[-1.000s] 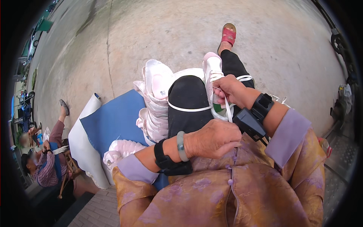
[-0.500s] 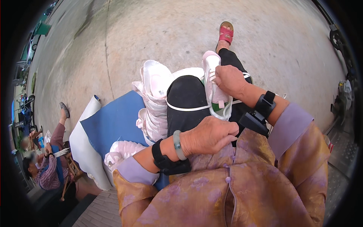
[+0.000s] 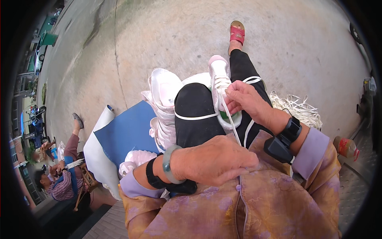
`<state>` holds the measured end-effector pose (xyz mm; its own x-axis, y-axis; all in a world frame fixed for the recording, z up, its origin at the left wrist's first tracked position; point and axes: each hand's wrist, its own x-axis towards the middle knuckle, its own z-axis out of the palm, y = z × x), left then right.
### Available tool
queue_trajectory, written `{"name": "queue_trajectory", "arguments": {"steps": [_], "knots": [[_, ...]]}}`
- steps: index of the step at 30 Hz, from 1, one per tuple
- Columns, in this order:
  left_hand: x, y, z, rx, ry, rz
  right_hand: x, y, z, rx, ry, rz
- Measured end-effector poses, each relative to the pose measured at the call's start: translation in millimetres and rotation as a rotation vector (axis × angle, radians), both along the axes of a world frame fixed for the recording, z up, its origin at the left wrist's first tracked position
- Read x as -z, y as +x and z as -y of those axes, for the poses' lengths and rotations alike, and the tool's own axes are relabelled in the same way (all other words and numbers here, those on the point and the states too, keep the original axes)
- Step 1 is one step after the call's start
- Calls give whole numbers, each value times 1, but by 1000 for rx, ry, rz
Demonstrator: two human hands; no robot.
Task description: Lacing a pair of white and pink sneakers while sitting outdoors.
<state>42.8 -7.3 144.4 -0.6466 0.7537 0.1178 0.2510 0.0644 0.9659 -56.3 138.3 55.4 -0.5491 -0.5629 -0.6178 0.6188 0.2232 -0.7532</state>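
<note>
A white-and-pink sneaker (image 3: 221, 81) with a green inside lies between my knees, toe pointing away from me. Its white shoelace (image 3: 230, 121) runs taut from the eyelets toward my lap. My left hand (image 3: 217, 159) is closed on the lace near my jacket front, its fingertips partly hidden. Beside the shoe's tongue and opening hovers my right hand (image 3: 250, 101), its fingers loosely bent and apart; no held thing shows in it. A white band (image 3: 197, 116) crosses my left knee, and another white cord (image 3: 252, 79) goes round my right leg.
Several pale pink shoe uppers (image 3: 163, 103) are stacked left of my knee, beside a blue sheet (image 3: 123, 131). White laces (image 3: 298, 109) lie heaped at the right. A plastic bottle (image 3: 345, 147) is at the far right. Another person (image 3: 63, 183) sits at the far left.
My left hand has moved toward my body, and the lace now stretches taut to it. My right hand has shifted down the shoe and its fingers have loosened. The lace heap has come into view.
</note>
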Motion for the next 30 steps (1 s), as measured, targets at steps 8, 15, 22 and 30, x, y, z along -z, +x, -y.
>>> {"name": "queue_trajectory", "arguments": {"steps": [8,15,22,30], "knots": [[-24,-2,11,-373,4,-98,-55,20,-67,-391,-294,-40],[-17,14,46,-731,-84,96,-72,1,-130,-256,-147,-324],[23,14,100,-1080,-119,214,-54,1,-120,-169,-71,-367],[78,1,69,-962,-907,-215,-2,-8,-61,-232,29,-736]]}}
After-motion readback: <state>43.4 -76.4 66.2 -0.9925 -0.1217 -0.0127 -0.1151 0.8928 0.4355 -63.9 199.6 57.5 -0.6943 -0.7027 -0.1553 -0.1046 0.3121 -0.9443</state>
